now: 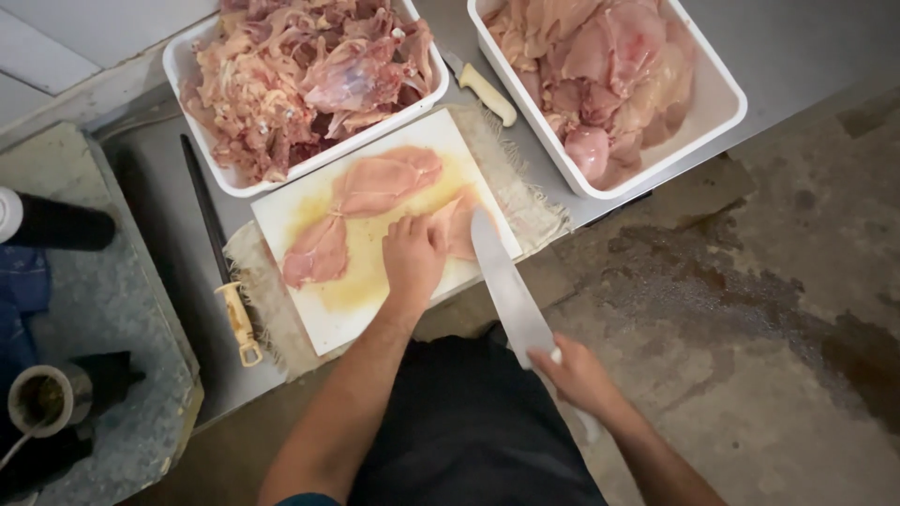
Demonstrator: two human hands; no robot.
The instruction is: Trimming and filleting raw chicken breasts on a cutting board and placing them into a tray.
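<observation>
Raw chicken breast [457,223], pale pink, flat on the near right corner of the white cutting board [319,319]. Pinned from above by the left hand [412,255], fingers spread only a little and pressed flat onto the meat's left edge, no curl around anything. Long knife [506,281] just right of that hand, blade laid along the board's right edge, tip up against the breast. Right hand [577,375] off the board's near corner, fingers wrapped fully closed round the handle.

Soft, wet, floppy stuff by the look of it: likely to slide on the yellow-stained board and sag if lifted by one end. Best held the way shown, palm-down pressure on the thick part, fingertips kept back from the edge of the blade.

More opened fillets [375,187] across the board's middle and left. Frayed cloth [530,211] under the board. Beyond the board, two white tubs: carcass scraps in the left tub [192,56], whole breasts in the right tub [717,94]. Small cream-handled knife [483,91] between the tubs. Sharpening steel [217,253] lying just left of the board.
</observation>
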